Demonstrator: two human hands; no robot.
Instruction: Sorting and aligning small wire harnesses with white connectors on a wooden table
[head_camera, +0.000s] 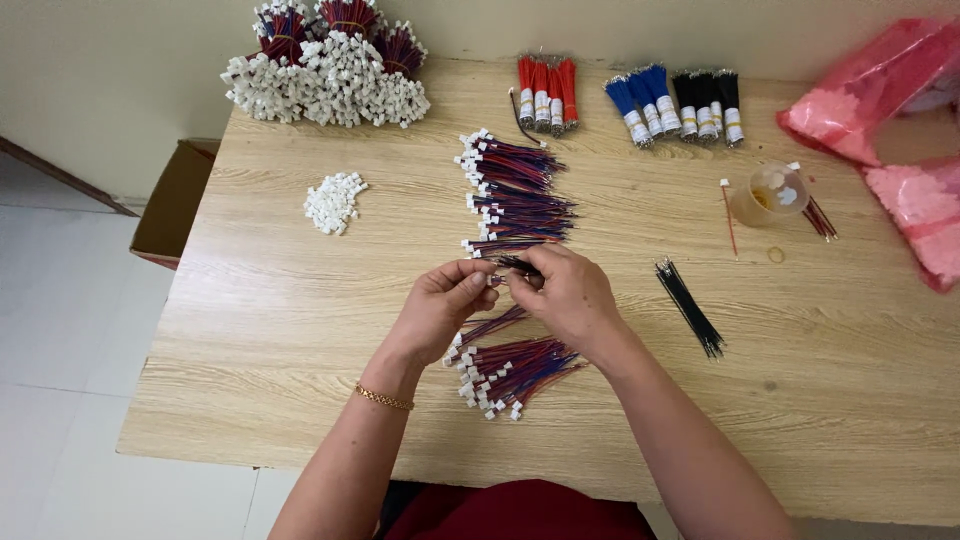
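Our left hand (440, 300) and right hand (565, 292) pinch one small white connector (495, 280) with its wires at frame centre, which could slip into the wired pile (510, 375) below.

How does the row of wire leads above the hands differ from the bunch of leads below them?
The upper row of leads lies in a long, tidy column, wires roughly parallel; the lower bunch of leads is shorter and fans out loosely. The upper row has more leads. The lower bunch is partly covered by the left hand and right hand; the upper row lies mostly open. Both have red and blue wires with white connectors at the left ends.
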